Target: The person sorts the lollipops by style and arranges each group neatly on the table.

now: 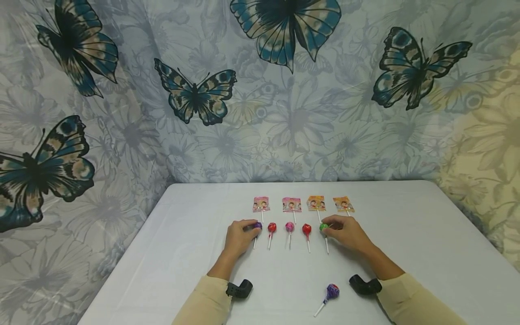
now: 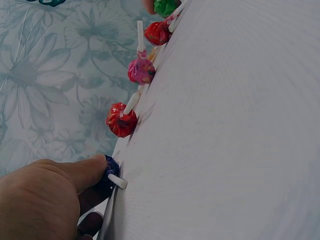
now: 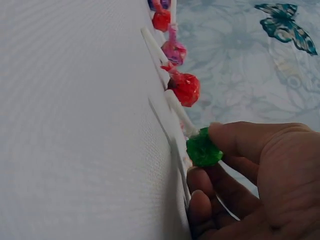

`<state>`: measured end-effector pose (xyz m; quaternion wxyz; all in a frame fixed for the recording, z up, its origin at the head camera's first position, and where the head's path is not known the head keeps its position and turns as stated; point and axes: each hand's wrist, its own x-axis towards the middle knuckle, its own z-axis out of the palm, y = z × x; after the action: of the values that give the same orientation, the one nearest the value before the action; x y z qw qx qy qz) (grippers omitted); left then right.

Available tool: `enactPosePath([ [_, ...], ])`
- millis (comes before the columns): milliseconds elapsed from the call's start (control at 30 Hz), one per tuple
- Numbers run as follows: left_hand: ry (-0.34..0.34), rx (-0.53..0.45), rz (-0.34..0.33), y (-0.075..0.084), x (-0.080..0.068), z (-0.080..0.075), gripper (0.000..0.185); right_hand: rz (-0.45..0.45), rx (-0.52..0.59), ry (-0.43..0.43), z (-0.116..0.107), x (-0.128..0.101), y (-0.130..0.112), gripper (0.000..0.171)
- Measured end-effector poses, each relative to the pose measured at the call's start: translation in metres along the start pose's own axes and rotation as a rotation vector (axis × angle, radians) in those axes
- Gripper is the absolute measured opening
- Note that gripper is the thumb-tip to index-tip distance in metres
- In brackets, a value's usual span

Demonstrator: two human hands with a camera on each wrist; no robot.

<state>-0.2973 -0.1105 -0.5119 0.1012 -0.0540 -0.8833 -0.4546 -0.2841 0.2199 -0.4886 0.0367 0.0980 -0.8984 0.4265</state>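
At the left end of a row of wrapped lollipops, my left hand [image 1: 239, 238] pinches a dark purple lollipop [image 1: 258, 225] by its round head, the white stick pointing toward me. My right hand [image 1: 347, 233] pinches a green lollipop [image 3: 204, 148] by its head at the row's right end, thumb on one side and fingers on the other. Between the hands lie a red lollipop [image 1: 272, 227], a pink lollipop [image 1: 290, 227] and a second red lollipop [image 1: 306, 229], sticks toward me. The left wrist view shows the purple head [image 2: 111, 171] partly covered by the thumb.
Behind the row lie several flat-wrapped lollipops, two in pink wrappers [image 1: 291, 205] and two in orange wrappers [image 1: 316, 203]. Another purple lollipop [image 1: 332, 291] lies near the front of the white table [image 1: 183, 234]. A butterfly-print cloth [image 1: 300, 135] hangs behind.
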Motion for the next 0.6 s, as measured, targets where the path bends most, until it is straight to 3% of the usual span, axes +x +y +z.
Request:
enactPosePath([
  [600, 0.003, 0.006, 0.027, 0.0001, -0.0016, -0.0014, 0.025, 0.037, -0.058, -0.021, 0.003, 0.0005, -0.0023, 0.025],
])
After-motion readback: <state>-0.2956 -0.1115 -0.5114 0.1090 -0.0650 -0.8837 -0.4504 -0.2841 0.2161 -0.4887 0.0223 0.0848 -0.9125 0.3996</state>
